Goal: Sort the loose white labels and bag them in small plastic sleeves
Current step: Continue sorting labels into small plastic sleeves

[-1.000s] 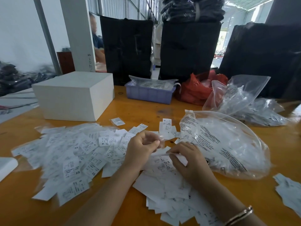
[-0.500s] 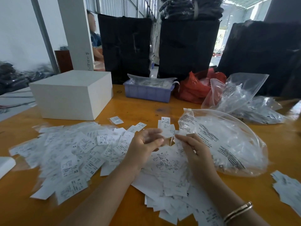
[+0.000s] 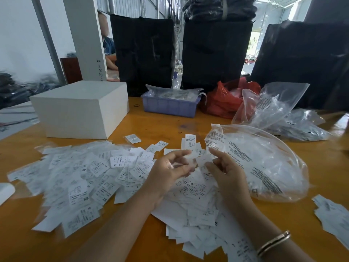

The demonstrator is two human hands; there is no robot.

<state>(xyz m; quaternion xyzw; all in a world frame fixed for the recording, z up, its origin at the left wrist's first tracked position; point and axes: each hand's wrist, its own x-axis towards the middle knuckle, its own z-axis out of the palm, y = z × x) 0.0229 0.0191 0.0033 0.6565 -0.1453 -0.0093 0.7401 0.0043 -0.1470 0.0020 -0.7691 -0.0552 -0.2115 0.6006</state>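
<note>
A white box (image 3: pixel 79 108) stands at the table's (image 3: pixel 22 241) far left. In front of it the labels (image 3: pixel 81 176) spread in a loose heap, reaching under both forearms. The left hand (image 3: pixel 166 173) hovers above the heap, fingers loosely curled; a small clear sleeve seems to lie between them, though blur hides the grip. The right hand (image 3: pixel 224 173) pinches one label (image 3: pixel 204 159) at its edge. Just right lies a large clear bag (image 3: pixel 264 163) of sleeves. The labels look light, thin and limp, likely sliding easily; pinching one by a short edge should suit best.
</note>
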